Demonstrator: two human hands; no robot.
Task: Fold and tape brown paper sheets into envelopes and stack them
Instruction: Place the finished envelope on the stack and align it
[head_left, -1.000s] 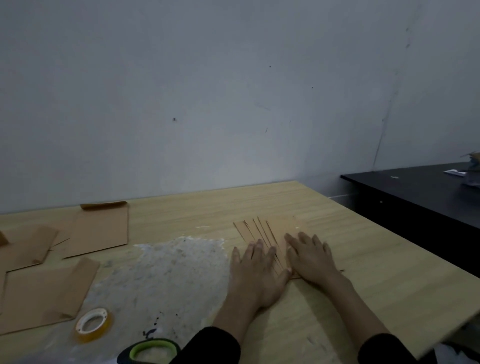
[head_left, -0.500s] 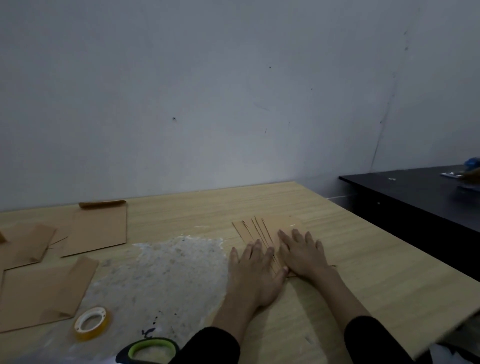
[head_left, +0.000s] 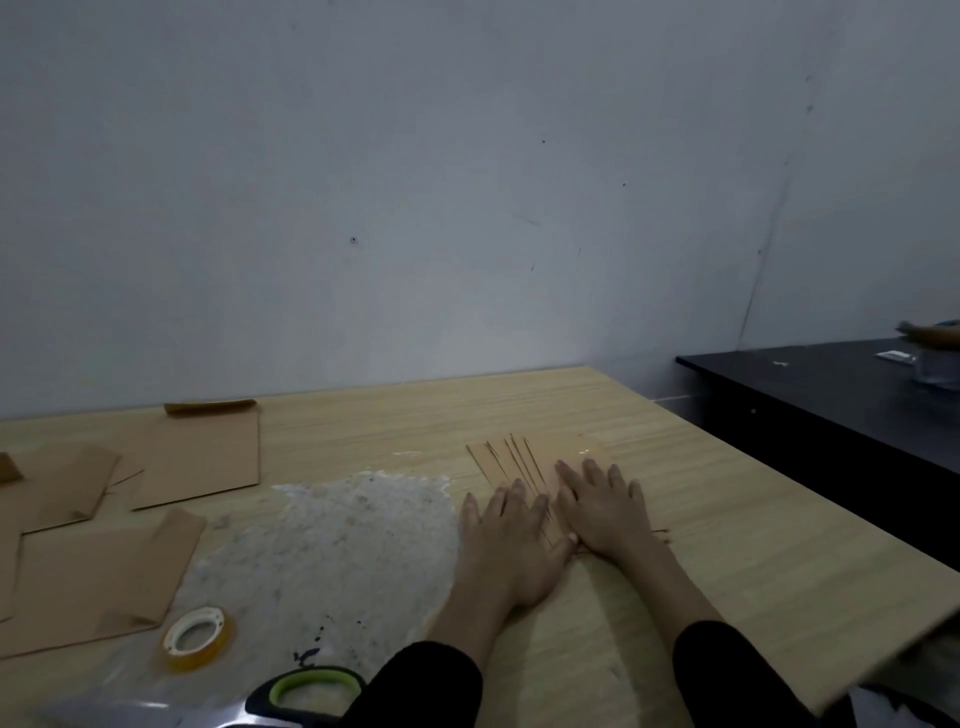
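Observation:
A fanned stack of brown paper envelopes (head_left: 524, 457) lies on the wooden table (head_left: 727, 545), right of centre. My left hand (head_left: 511, 540) lies flat with straight fingers on the stack's near left part. My right hand (head_left: 602, 506) lies flat beside it, palm down on the stack's right part; the thumbs nearly touch. Several brown paper sheets (head_left: 93, 577) and partly folded envelopes (head_left: 202, 452) are spread over the table's left side. A roll of clear tape (head_left: 196, 636) sits near the front left.
A rough whitish patch (head_left: 337, 540) covers the table's middle. A green-and-black handle (head_left: 306, 688), probably scissors, lies at the front edge. A dark table (head_left: 831, 400) stands to the right with small items at its far end. A grey wall (head_left: 467, 182) runs behind.
My right hand has slid a little toward me and leftward over the stack. The left hand has stayed in place.

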